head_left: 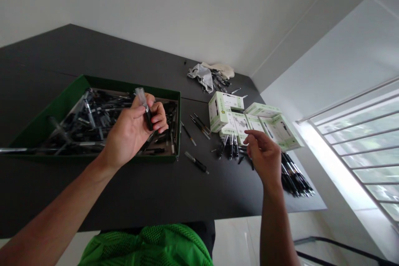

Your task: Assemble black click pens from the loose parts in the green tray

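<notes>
My left hand (129, 126) is raised over the near right part of a green box (93, 159). Its fingers are closed round a pen part (146, 110) with a clear end up and a black grip end down. Many loose pen parts (90, 112) fill the box. My right hand (263, 156) hovers over the right of the table, index finger stretched out and the others loosely bent; nothing shows in it. Close by are a bundle of pens (230, 147) and open green-white cartons (232, 118). A clear-and-black pen part (197, 163) lies between my hands.
Several pen refills (199, 125) lie between the green box and the cartons. More black pens (297, 176) lie side by side near the table's right edge. Pale gloves or cloths (202, 77) lie at the back beside more pens (221, 81). A barred window (361, 145) is at the right.
</notes>
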A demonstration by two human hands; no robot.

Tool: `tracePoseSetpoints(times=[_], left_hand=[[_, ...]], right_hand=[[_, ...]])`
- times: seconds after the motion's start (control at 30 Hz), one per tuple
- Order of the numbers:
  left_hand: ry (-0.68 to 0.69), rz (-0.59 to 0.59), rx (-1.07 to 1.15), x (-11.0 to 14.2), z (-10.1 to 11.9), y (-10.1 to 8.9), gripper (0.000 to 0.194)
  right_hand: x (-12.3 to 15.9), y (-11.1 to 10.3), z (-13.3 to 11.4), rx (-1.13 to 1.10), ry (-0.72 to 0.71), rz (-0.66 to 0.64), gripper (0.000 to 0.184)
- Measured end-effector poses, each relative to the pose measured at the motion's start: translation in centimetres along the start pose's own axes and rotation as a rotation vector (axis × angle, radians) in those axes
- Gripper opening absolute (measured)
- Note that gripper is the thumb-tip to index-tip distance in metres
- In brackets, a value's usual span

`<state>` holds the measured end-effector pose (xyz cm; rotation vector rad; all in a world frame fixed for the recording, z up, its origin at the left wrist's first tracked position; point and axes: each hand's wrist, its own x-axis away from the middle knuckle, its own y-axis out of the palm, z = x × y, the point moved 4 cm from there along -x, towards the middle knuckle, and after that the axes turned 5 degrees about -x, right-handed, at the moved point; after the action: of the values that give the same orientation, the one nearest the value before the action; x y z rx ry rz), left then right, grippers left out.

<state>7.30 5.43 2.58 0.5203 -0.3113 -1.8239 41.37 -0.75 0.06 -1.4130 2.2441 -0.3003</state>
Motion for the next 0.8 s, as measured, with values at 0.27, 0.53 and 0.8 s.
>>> tracePoseSetpoints(times=[0.27,0.53,0.8], left_hand=[[0.148,-0.065,-0.438,0.4,0.1,-0.2,0.014],[0.144,-0.111,-0.452,0.8,0.6,0.9,0.017],[0.255,0.015,-0.623,1.4,4.8,-0.6,0.019]], right_hand=[[0.4,-1.5,-0.1,0.093,-0.012,0.043,0.029],[2.1,1.1,-2.1,0.094,-0.095,-0.086,0.025],[2.0,7.5,-8.9,0.048,-0.388,-0.521,0.022]])
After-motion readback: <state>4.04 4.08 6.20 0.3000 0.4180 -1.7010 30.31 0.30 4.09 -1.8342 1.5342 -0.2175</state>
